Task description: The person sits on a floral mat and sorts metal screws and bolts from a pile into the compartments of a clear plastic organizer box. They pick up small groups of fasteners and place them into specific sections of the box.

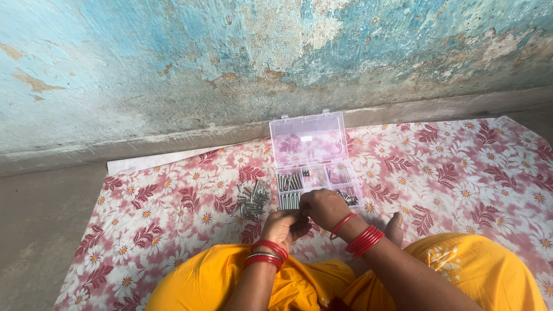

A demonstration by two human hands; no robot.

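Open clear compartment box [314, 167], screws inside

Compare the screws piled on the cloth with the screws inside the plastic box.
The loose screws lie jumbled at all angles on the floral cloth; the boxed screws lie side by side in compartments of the clear organiser box. The loose pile looks larger. Both are small, silvery metal.

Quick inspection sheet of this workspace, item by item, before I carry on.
Surface: floral cloth spread on the floor.
Job's things: clear compartment box, lid open, metal screws in its compartments; loose screw pile left of the box.
Clutter: nothing seen.
Hands: left hand and right hand close together at the box's near edge; what they hold cannot be told.
Cables: nothing seen.
Surroundings: peeling blue wall, bare floor.
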